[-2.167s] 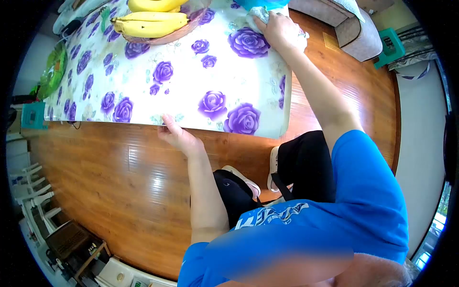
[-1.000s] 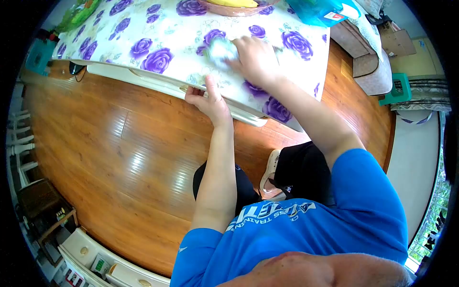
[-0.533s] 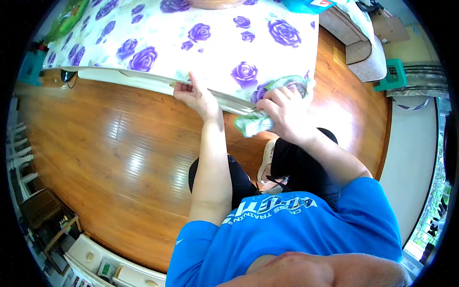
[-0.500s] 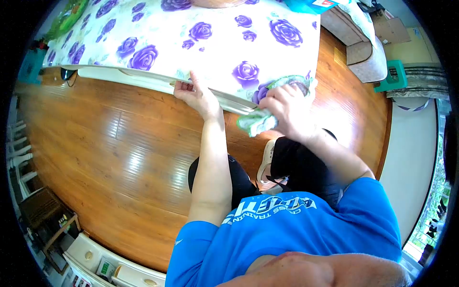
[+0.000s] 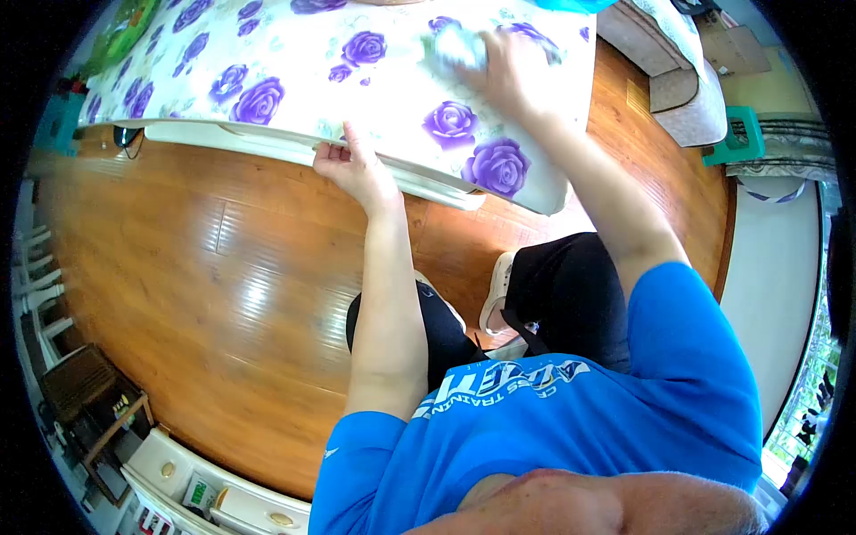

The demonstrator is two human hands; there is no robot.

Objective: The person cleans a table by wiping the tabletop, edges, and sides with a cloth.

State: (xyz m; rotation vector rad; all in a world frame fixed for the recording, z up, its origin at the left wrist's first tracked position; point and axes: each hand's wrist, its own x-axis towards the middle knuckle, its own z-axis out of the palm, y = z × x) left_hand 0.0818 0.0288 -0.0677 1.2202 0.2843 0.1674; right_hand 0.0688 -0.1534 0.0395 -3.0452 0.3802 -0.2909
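A white tablecloth printed with purple roses [image 5: 401,98] covers the table in front of me. At its front edge is my left hand [image 5: 364,174], thumb on top and fingers curled at the rim, gripping the tablecloth edge. Farther in, toward the right side, my right hand [image 5: 513,76] presses a pale green and white cloth [image 5: 456,49] against the tablecloth. The cloth is bunched and blurred by motion, and part of it is hidden by the hand.
A blue object [image 5: 575,4] sits at the table's far right corner. Right of the table stand an upholstered sofa [image 5: 682,107] and a green stool [image 5: 740,138]. White drawers [image 5: 259,508] line the lower left, beyond the wooden floor [image 5: 214,294]. My feet are close to the table.
My right hand has moved with the cloth from the front right corner, farther in over the table and slightly left. My left hand stays at the edge, shifted slightly left and up.
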